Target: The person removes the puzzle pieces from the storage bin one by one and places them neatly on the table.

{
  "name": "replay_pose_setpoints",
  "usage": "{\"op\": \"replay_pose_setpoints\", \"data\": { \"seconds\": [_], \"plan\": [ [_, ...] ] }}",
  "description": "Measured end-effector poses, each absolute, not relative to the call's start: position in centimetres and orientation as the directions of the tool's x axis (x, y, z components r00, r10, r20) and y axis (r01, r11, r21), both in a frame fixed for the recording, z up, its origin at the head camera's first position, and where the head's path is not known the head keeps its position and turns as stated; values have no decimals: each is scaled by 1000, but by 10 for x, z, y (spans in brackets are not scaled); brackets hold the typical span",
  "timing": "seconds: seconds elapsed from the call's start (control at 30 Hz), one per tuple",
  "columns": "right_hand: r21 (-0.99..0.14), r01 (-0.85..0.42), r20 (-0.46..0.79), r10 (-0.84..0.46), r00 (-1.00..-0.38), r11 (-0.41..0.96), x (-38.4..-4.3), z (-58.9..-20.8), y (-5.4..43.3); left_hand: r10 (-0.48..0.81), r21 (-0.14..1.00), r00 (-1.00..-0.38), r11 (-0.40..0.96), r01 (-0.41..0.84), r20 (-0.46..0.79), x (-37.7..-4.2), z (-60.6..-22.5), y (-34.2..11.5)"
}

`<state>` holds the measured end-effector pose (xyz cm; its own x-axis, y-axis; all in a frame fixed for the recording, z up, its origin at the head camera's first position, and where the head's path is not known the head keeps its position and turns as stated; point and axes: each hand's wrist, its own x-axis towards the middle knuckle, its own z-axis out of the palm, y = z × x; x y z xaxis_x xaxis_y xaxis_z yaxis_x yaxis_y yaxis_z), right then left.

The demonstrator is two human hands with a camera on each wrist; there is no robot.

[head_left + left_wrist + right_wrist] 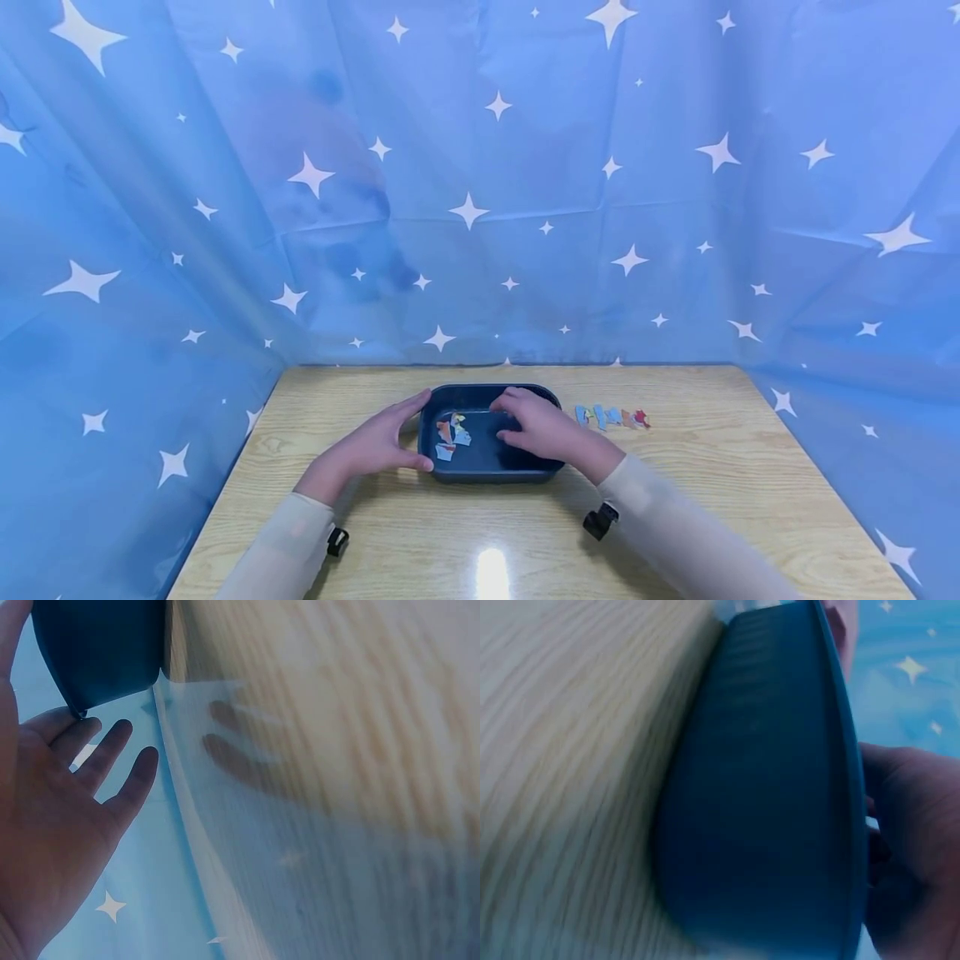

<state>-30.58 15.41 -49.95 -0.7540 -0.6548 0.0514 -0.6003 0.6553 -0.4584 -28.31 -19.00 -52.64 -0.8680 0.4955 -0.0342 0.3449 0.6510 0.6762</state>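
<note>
A blue, star-printed curtain (465,125) hangs behind the wood-grain table (390,550). On it sits a dark rectangular tray (495,477). The left hand (375,442), fingers extended and thumb spread, touches the tray's left end. The right hand (536,425) hovers over its right half, thumb and fingers apart. Printed puzzle pieces (613,416) lie in a row right of the tray; a smaller cluster (445,452) lies inside, toward the left.
</note>
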Motion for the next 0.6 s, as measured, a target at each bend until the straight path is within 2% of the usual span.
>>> {"op": "replay_pose_setpoints", "data": {
  "seconds": [0.3,0.6],
  "plan": [
    [-439,-598,-3,-666,-746,671,-309,-506,121,490,679,-870,655,331,-48,-284,-527,-190],
    [-453,-628,-64,-726,-685,633,-319,-515,99,506,682,-862,643,348,-37,-284,-525,-190]
  ]
}}
